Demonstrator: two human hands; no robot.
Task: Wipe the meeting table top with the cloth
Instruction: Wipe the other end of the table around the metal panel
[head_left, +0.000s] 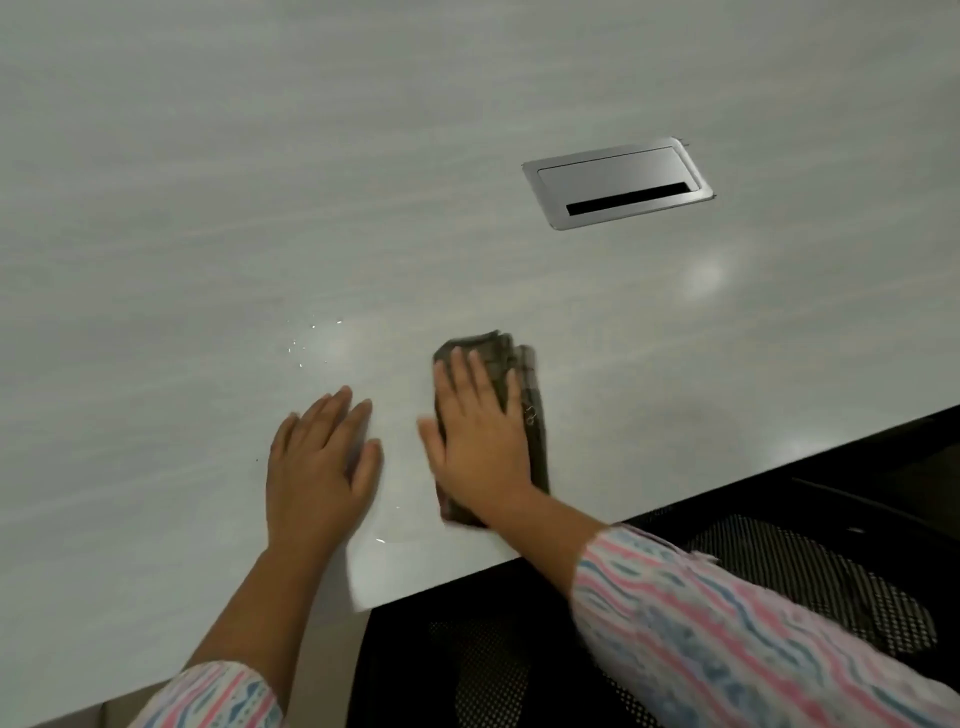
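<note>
The pale grey meeting table top (260, 208) fills most of the view. A folded dark grey-brown cloth (524, 395) lies on it near the front edge. My right hand (480, 441) presses flat on the cloth, fingers spread, and covers its left part. My left hand (319, 467) rests flat on the bare table just left of the cloth, fingers apart, holding nothing. Small water drops (311, 338) glisten on the surface beyond my left hand, and a wet streak (384, 540) shows between my wrists.
A brushed-metal cable hatch (618, 182) with a black slot is set flush into the table at the far right. The table's front edge runs diagonally from lower middle to right. Below it stands a black mesh chair (779, 571).
</note>
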